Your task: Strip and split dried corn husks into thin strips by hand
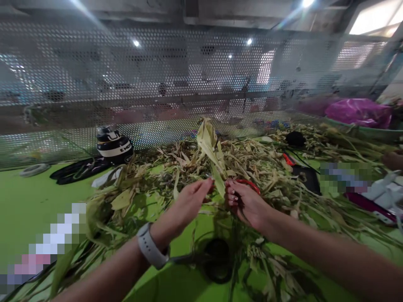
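Observation:
A pale yellow-green, wilted plant piece (207, 138) with long folded leaves stands upright between my hands. My left hand (192, 199), with a grey band on the wrist, pinches at the left edge of its lower leaf. On the other side, my right hand (247, 203) has its fingers closed around the lower end of the stem. A red loop (252, 185), which looks like a scissor handle, shows just behind the right hand; whether that hand holds it I cannot tell. Dry leaf scraps (179, 157) lie heaped behind and around both hands.
The green tabletop (37, 188) meets a perforated metal screen (176, 79). A black jar (113, 144) stands back left. A round black object (218, 260) sits in front of me. At right are a dark phone-like slab (307, 179), a purple bag (359, 112) and part of another person's hand (393, 159).

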`<state>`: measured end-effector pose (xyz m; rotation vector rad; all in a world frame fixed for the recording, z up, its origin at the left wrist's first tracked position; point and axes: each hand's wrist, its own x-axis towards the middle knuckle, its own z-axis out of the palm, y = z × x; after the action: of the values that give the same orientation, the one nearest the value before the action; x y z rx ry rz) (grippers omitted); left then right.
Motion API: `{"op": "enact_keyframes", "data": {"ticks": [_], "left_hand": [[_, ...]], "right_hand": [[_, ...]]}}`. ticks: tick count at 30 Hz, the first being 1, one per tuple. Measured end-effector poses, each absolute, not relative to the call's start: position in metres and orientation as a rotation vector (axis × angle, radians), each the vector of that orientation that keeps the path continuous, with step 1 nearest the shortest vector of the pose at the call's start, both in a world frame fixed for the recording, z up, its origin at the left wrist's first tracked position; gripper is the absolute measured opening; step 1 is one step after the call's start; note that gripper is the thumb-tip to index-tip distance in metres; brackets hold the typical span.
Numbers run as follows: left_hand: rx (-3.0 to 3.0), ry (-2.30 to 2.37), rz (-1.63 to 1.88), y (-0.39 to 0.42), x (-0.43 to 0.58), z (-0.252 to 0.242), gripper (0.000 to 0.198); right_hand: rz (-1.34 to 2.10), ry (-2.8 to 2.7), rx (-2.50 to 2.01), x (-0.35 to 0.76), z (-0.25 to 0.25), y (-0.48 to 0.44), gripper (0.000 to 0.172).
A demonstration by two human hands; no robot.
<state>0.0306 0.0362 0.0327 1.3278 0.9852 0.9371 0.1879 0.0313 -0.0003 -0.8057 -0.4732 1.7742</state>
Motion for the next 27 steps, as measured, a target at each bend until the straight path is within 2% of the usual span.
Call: {"op": "enact_keyframes", "data": {"ticks": [3, 9, 19, 23, 27], "left_hand": [[1.061, 0.906, 0.853, 0.024, 0.054, 0.023, 0.028], [0.644, 0.764, 0.920, 0.016, 0.067, 0.016, 0.015], [0.580, 0.703, 1.003, 0.008, 0.055, 0.016, 0.014], [0.567, 0.661, 1.079, 0.012, 0.047, 0.023, 0.011], [0.559, 0.646, 1.172, 0.014, 0.034, 0.025, 0.003]], "right_hand": [[1.824, -0.472, -0.791, 0.182, 0.000, 0.023, 0.017], [1.958, -0.449, -0.640, 0.176, 0.003, 0.009, 0.017], [2.120, -0.639, -0.458, 0.174, 0.010, -0.003, 0.014], [2.253, -0.782, -0.460, 0.171, 0.008, -0.008, 0.020], [2.015, -0.970, -0.696, 0.178, 0.009, 0.002, 0.025]]}}
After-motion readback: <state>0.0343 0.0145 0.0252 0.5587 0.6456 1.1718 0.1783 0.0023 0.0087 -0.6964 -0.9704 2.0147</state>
